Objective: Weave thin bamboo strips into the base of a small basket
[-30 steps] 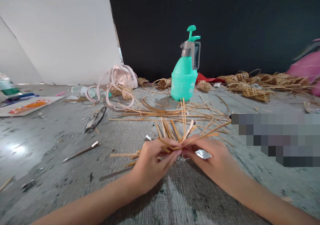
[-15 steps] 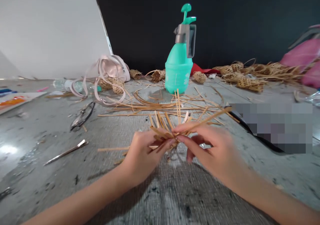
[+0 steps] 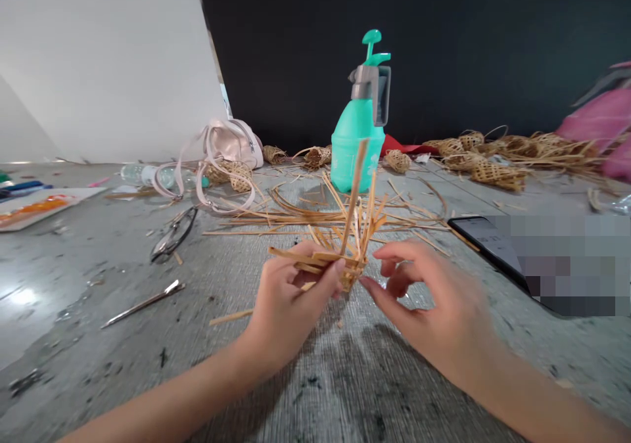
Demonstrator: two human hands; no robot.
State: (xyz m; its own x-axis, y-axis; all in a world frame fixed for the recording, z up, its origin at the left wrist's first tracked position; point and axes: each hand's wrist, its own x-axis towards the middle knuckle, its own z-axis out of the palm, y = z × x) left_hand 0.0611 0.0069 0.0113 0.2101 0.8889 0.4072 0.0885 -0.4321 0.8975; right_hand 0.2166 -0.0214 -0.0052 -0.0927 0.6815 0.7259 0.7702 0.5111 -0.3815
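Note:
In my left hand [image 3: 290, 295] is a small, partly woven piece of bamboo strips [image 3: 351, 269], pinched between thumb and fingers. Its loose strip ends fan upward and to the left, and one wider strip [image 3: 355, 193] stands nearly upright from it. My right hand [image 3: 426, 292] is just to the right of the weave, thumb and fingers apart with nothing between them. The right thumb tip is close to the weave's lower right edge; whether it touches I cannot tell. My left fingers hide part of the woven base.
Behind my hands lie loose strips [image 3: 280, 219] and a green spray bottle [image 3: 357, 144]. Tweezers [image 3: 142, 303], glasses [image 3: 173, 236] and a pink bag [image 3: 231, 142] are at left. A phone [image 3: 497, 246] lies at right, with woven baskets [image 3: 497, 172] further back.
My right hand has let go of the strip and drawn away to the right. That strip has swung from slanting right to nearly upright. The left hand still grips the weave.

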